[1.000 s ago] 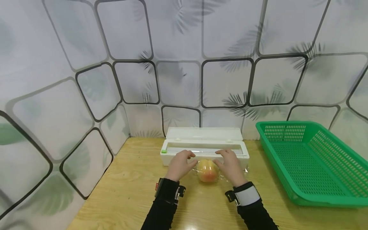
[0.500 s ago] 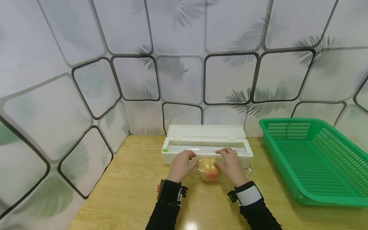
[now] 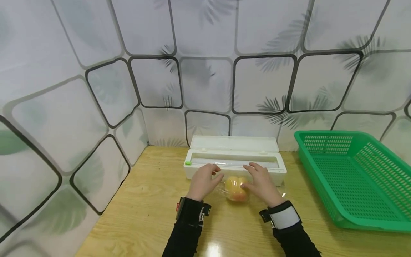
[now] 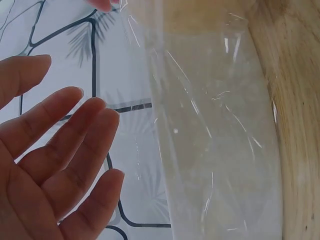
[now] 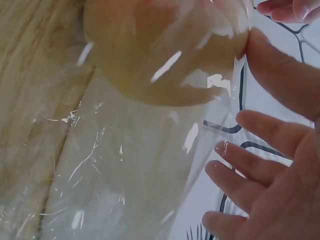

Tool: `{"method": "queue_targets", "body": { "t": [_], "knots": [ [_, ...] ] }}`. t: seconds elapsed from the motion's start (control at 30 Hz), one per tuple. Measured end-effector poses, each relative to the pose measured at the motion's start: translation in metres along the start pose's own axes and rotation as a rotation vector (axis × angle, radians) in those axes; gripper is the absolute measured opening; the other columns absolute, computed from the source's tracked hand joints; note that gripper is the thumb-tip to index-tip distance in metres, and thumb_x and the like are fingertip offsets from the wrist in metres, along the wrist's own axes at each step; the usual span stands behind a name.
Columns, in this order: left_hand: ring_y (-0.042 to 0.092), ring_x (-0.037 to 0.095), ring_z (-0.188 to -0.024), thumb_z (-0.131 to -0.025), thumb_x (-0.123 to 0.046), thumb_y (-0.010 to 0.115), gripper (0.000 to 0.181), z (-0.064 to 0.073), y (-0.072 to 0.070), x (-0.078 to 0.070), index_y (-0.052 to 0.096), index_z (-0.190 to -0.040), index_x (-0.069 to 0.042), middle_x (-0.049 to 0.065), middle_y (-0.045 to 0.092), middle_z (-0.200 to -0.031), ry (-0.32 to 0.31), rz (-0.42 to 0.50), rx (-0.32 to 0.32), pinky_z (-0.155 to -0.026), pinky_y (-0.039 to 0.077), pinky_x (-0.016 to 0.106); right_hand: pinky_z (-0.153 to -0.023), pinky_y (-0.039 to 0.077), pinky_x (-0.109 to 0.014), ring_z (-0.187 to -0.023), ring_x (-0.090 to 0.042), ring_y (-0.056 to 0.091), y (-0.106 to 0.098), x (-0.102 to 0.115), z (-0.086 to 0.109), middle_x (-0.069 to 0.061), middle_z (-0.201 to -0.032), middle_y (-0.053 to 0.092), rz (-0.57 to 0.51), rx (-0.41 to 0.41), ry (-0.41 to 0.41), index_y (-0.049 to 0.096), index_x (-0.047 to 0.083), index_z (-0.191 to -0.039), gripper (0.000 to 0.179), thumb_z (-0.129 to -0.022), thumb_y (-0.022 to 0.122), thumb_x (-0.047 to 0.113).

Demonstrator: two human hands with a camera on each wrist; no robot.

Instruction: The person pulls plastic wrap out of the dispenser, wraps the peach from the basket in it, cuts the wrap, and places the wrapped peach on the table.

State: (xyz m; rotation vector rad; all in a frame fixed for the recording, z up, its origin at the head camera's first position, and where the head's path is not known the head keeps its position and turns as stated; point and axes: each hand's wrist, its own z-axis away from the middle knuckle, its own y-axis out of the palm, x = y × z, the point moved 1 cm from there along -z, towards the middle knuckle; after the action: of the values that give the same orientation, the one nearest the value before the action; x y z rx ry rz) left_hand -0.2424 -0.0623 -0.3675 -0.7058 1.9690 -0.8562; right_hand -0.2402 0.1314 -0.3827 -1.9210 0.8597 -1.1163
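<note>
A round yellow-and-red fruit, peach- or apple-like, sits under clear cling film in front of a white cling film dispenser. Its film stretches out on both sides of the fruit. Left of the fruit is my left hand, fingers loosely bent and apart from the film in the left wrist view. On the other side, my right hand has its thumb against the film-covered fruit, while its other fingers stay spread and loose. Neither hand grips anything.
The dispenser's lid stands up at the back, and a green slider sits at its left end. A green plastic basket stands to the right on the wooden table. A patterned curtain hangs behind.
The head view has shifted slightly, with the dispenser and fruit appearing further right. My right hand has turned a little outward, its thumb still at the fruit. My left hand is nearly unmoved.
</note>
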Motion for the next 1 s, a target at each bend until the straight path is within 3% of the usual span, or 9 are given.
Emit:
{"method": "queue_targets", "body": {
  "t": [0.13, 0.27, 0.43, 0.63, 0.73, 0.87, 1.0],
  "knots": [
    [0.059, 0.02, -0.081, -0.084, -0.022, 0.06, 0.019, 0.0, -0.002, -0.002, 0.064, -0.092, -0.004, 0.006, 0.063, -0.091, 0.004, 0.007, 0.008, -0.069, 0.046, 0.031, -0.093, 0.017, -0.063, -0.115, -0.039, 0.039, -0.005, 0.002, 0.001, -0.025, -0.122, 0.045, 0.019, 0.092, -0.069, 0.05, -0.007, -0.119, 0.061, -0.068, 0.075, 0.015],
    [0.059, 0.02, -0.08, -0.085, -0.022, 0.06, 0.019, 0.0, -0.003, -0.004, 0.064, -0.092, -0.005, 0.006, 0.063, -0.09, 0.025, 0.0, 0.011, -0.068, 0.047, 0.03, -0.092, 0.017, -0.064, -0.109, -0.036, 0.046, -0.009, 0.005, 0.003, -0.021, -0.113, 0.054, 0.031, 0.169, -0.111, 0.055, -0.006, -0.111, 0.048, -0.07, 0.073, 0.012],
    [0.059, 0.019, -0.08, -0.085, -0.024, 0.06, 0.02, 0.001, -0.003, -0.004, 0.064, -0.092, -0.005, 0.005, 0.063, -0.09, 0.037, -0.004, 0.022, -0.067, 0.046, 0.028, -0.091, 0.02, -0.063, -0.089, -0.025, 0.057, -0.006, 0.009, 0.004, -0.006, -0.087, 0.063, 0.048, 0.185, -0.137, 0.062, 0.004, -0.092, 0.02, -0.073, 0.07, 0.006],
    [0.058, 0.017, -0.08, -0.085, -0.026, 0.059, 0.022, 0.001, -0.003, -0.006, 0.065, -0.093, -0.005, 0.004, 0.063, -0.091, 0.021, 0.007, 0.047, -0.066, 0.046, 0.027, -0.092, 0.021, -0.062, -0.08, -0.021, 0.059, -0.001, 0.013, 0.005, -0.001, -0.076, 0.061, 0.141, 0.182, -0.144, 0.06, 0.006, -0.085, 0.01, -0.078, 0.065, 0.007],
    [0.059, 0.017, -0.079, -0.085, -0.025, 0.059, 0.022, 0.001, -0.002, -0.006, 0.065, -0.093, -0.005, 0.004, 0.063, -0.091, 0.022, 0.002, 0.051, -0.066, 0.046, 0.026, -0.092, 0.022, -0.061, -0.077, -0.02, 0.058, 0.0, 0.016, 0.008, -0.002, -0.074, 0.059, 0.197, 0.185, -0.123, 0.058, 0.003, -0.088, 0.026, -0.075, 0.07, 0.023],
    [0.059, 0.017, -0.079, -0.085, -0.025, 0.06, 0.021, 0.001, -0.002, -0.006, 0.065, -0.092, -0.005, 0.004, 0.064, -0.091, 0.034, -0.003, 0.05, -0.065, 0.047, 0.026, -0.092, 0.026, -0.058, -0.085, -0.025, 0.057, 0.007, 0.017, 0.01, -0.009, -0.086, 0.061, 0.289, 0.166, -0.111, 0.056, -0.002, -0.097, 0.063, -0.058, 0.079, 0.042],
    [0.059, 0.017, -0.078, -0.084, -0.024, 0.06, 0.019, 0.001, -0.002, -0.008, 0.065, -0.091, -0.006, 0.004, 0.064, -0.09, 0.038, -0.001, 0.047, -0.065, 0.047, 0.026, -0.09, 0.031, -0.053, -0.092, -0.031, 0.054, 0.017, 0.015, 0.01, -0.015, -0.095, 0.059, 0.364, 0.118, -0.118, 0.053, -0.006, -0.103, 0.073, -0.053, 0.083, 0.039]
  ]
}}
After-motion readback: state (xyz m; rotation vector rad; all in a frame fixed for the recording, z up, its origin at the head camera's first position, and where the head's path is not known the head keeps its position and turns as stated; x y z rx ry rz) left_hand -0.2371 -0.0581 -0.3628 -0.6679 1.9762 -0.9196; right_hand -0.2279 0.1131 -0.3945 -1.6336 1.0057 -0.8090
